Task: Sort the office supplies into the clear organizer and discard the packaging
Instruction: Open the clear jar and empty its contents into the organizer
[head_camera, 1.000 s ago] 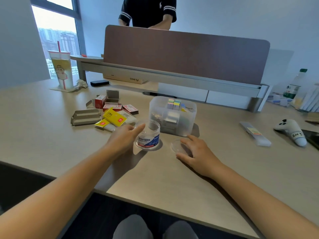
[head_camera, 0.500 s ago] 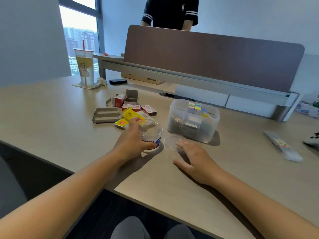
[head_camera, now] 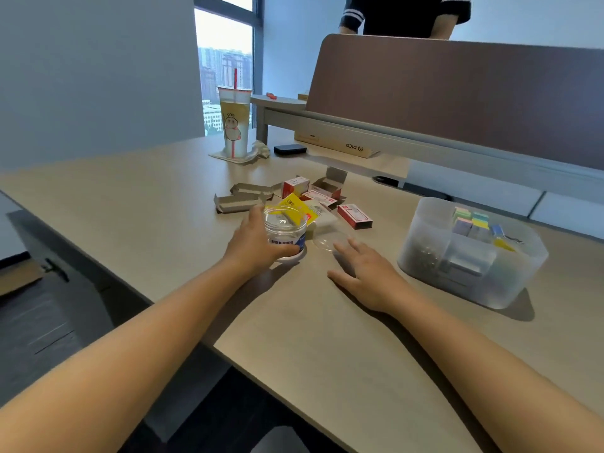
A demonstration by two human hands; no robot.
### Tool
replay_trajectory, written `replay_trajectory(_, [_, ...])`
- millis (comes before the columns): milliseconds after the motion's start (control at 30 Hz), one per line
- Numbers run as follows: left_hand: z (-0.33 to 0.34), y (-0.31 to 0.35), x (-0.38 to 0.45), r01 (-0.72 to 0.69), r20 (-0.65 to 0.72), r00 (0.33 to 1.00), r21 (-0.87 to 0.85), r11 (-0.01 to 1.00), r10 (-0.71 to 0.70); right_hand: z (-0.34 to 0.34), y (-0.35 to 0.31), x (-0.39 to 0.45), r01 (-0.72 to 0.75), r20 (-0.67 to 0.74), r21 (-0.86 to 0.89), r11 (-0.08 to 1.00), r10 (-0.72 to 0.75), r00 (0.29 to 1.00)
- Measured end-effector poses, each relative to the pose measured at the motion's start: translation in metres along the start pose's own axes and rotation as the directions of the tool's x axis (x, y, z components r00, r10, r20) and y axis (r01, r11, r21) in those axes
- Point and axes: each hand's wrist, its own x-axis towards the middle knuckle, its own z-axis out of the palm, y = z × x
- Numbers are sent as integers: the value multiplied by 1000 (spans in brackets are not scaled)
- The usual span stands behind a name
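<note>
Two bare hands on the wood-grain desk [head_camera: 327, 338], left hand [head_camera: 253, 245] still curled round the clear round jar [head_camera: 286, 232], now carried left of the frosted clear organizer [head_camera: 470, 253], right hand [head_camera: 366, 273] flat, fingers spread, touching the thin transparent lid [head_camera: 330, 240], red and yellow cardboard boxes [head_camera: 313, 204] beyond.

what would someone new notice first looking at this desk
Two bare forearms reach in from the bottom: the left hand grips a small clear jar mid-desk, while the right hand lies flat beside it, fingers on a clear lid. Just behind the jar sits a heap of red and yellow boxes with opened grey cardboard. At the right stands the clear organizer, already holding coloured supplies.
</note>
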Motion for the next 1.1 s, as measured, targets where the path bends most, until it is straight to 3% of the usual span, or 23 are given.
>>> replay_trajectory(267, [-1,2,-7,-67,-57,996,5,998,67,-1,2,-10,15,-83,81,997,-8,996])
replay_trajectory(433, [-4,21,-43,-323,-164,925,132,937,342,-7,9,-47,47,-109,62,997,-40,993])
replay_trajectory(600, [27,60,-74,-520,138,852,100,848,505,-16,37,-100,-22,-150,38,999,28,988])
replay_trajectory(767, [85,111,-89,-642,457,716,135,754,528,-28,93,-161,-188,-187,29,982,191,964])
replay_trajectory(933, [144,154,-96,-754,629,568,139,642,530,-40,153,-214,-421,-277,75,904,424,862])
replay_trajectory(1100, [179,180,-102,-818,619,500,109,565,605,-58,209,-236,-646,-443,137,751,629,639])
